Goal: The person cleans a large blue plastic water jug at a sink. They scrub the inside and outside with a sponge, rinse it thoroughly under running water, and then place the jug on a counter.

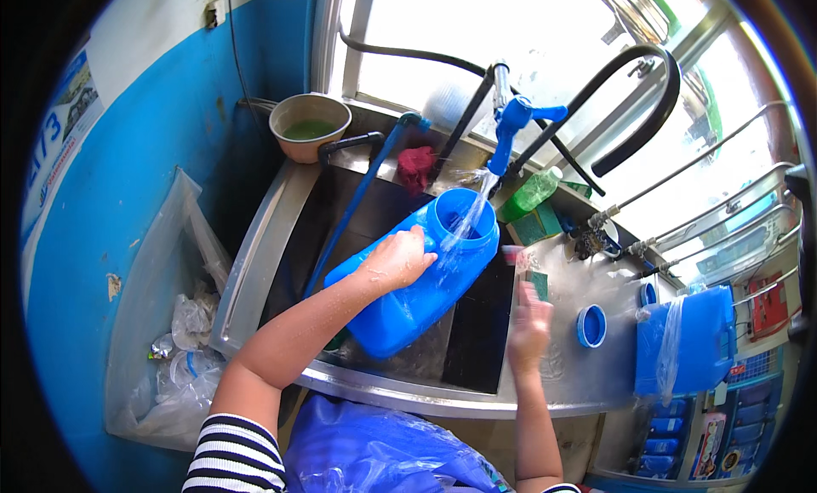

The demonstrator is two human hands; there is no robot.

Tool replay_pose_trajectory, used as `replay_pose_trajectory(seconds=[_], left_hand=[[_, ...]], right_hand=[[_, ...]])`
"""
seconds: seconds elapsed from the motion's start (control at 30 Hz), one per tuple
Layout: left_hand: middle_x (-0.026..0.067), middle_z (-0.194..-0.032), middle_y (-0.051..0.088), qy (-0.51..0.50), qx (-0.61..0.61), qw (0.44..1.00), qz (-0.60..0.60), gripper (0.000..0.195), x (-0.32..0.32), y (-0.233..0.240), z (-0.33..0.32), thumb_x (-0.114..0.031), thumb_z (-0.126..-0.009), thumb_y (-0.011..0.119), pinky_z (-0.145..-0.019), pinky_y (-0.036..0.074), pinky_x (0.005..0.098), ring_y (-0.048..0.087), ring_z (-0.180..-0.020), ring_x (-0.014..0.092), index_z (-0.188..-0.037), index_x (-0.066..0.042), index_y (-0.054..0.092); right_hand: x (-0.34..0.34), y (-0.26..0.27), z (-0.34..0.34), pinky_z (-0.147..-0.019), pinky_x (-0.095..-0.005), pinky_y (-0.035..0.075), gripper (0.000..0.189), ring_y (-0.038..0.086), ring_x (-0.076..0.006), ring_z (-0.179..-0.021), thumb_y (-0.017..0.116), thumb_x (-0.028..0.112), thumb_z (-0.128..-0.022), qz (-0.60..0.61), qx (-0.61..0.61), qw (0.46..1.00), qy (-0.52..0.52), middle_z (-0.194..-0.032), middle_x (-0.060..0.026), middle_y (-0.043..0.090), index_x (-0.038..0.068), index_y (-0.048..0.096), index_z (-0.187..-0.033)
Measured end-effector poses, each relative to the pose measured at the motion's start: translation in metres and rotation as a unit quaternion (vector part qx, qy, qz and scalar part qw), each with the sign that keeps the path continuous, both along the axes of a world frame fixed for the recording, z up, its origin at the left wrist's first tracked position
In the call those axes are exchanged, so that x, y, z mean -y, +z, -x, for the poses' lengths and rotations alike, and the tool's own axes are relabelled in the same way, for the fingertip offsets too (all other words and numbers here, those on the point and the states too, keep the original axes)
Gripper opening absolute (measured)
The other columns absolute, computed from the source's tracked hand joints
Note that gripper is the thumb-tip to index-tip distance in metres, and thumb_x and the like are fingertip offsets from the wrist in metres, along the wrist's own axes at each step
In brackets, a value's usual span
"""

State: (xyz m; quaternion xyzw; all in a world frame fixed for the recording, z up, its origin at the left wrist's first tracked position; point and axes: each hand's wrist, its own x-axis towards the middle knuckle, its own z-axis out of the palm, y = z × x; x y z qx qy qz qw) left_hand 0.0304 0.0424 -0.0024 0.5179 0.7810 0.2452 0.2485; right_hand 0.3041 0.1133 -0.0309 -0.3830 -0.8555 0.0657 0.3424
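Observation:
My left hand (401, 258) grips the handle of a wide-mouthed blue plastic jug (424, 295), tilted over the basin of a stainless steel sink (396, 391). Water runs from a blue plastic tap (510, 132) onto the jug's mouth and down its side. My right hand (531, 327), blurred, is over the steel counter right of the basin, beside a green scouring sponge (537, 285); whether it touches the sponge I cannot tell. Further right on the counter lies a round blue screw cap (592, 326).
Behind the basin are a bowl of greenish liquid (310, 130), a red cloth (416, 167), a green plastic bottle (531, 193) and black hoses. Another blue jug (686, 343) stands at the right. A clear plastic bag of waste (185, 378) hangs at the left wall.

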Motion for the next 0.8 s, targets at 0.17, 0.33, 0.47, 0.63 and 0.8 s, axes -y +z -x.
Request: replay_pose_trajectory(seconds=[0.17,0.33,0.47,0.63,0.8], left_hand=[[0.0299,-0.099,0.064,-0.039,-0.014,0.999,-0.002,0.049,-0.012,0.003,-0.018,-0.035,-0.090,0.059,-0.086,0.049,0.0491,0.063,-0.097,0.043,-0.111,0.009,0.053],[0.0296,-0.095,0.065,0.005,-0.017,1.000,-0.024,0.043,-0.014,-0.004,-0.006,-0.033,-0.090,0.059,-0.083,0.050,0.0506,0.063,-0.093,0.044,-0.110,0.006,0.054],[0.0294,-0.095,0.065,-0.041,-0.027,0.997,-0.051,0.042,-0.004,-0.008,-0.011,-0.033,-0.089,0.061,-0.081,0.050,0.0502,0.063,-0.092,0.044,-0.106,0.005,0.055],[0.0278,-0.097,0.065,-0.028,-0.019,0.999,-0.040,0.047,0.022,-0.015,0.041,-0.036,-0.090,0.060,-0.081,0.052,0.0452,0.065,-0.092,0.040,-0.113,0.005,0.057],[0.0235,-0.098,0.067,-0.049,0.014,0.996,-0.072,0.044,0.043,-0.020,0.065,-0.039,-0.089,0.060,-0.082,0.052,0.0433,0.066,-0.091,0.037,-0.110,0.000,0.060]], right_hand=[[0.014,0.018,0.062,-0.064,-0.0376,0.053,0.052,0.062,-0.0264,-0.072,0.055,0.002,-0.079,-0.027,0.259,0.965,0.009,-0.079,-0.0098,0.056,0.014,0.057,-0.129],[0.007,0.034,0.064,-0.060,-0.0307,0.052,0.049,0.060,-0.0211,-0.070,0.058,0.008,-0.078,-0.131,0.267,0.955,0.026,-0.077,-0.0045,0.056,0.015,0.060,-0.126],[-0.001,0.025,0.078,-0.059,-0.0323,0.050,0.049,0.057,-0.0211,-0.068,0.058,0.006,-0.075,-0.179,0.246,0.950,0.064,-0.075,-0.0033,0.054,0.017,0.063,-0.123],[-0.012,0.014,0.044,-0.059,-0.0358,0.049,0.055,0.055,-0.0245,-0.067,0.061,0.001,-0.075,-0.090,0.141,0.984,0.063,-0.071,-0.0047,0.052,0.022,0.061,-0.126],[-0.011,-0.016,0.066,-0.066,-0.0419,0.050,0.046,0.062,-0.0309,-0.072,0.059,0.004,-0.087,0.072,-0.053,0.993,0.073,-0.082,-0.0129,0.061,0.018,0.057,-0.131]])
